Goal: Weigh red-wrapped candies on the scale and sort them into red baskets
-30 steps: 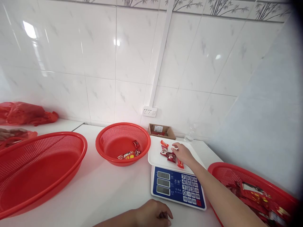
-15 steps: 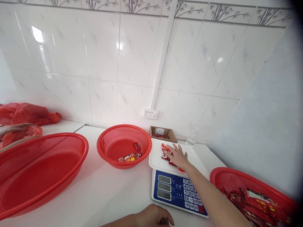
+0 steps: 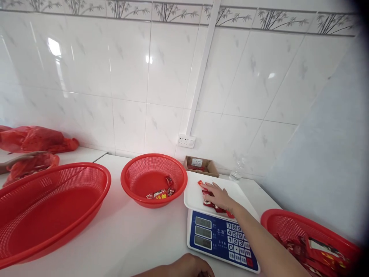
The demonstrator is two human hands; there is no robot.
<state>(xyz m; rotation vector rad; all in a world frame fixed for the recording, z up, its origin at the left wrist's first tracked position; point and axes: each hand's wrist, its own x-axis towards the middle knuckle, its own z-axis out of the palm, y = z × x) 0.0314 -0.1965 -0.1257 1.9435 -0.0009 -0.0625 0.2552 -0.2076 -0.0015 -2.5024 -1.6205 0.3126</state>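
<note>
- Snack packets (image 3: pixel 208 204): red, white-marked.
- Digital scale (image 3: pixel 220 232): white pan (image 3: pixel 193 194); blue keypad panel, white keys, one red.
- Perforated basket (image 3: pixel 138 175), near worktop (image 3: pixel 129 234) rear edge: red; worktop, white.
- Wall tiles (image 3: pixel 127 69): white, grey-veined; tile border (image 3: pixel 175 14), dark bamboo motif.

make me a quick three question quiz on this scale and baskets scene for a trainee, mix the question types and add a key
1. True or false: the right hand is over red packets on the white pan of the scale.

2. Multiple choice: where is the cardboard box?
A) On the white pan
B) Just behind the white pan
C) In front of the scale, on the person's side

3. Count: how many red baskets are in view?

Key:
1. True
2. B
3. Three: one at the left, one in the middle and one at the right
</note>
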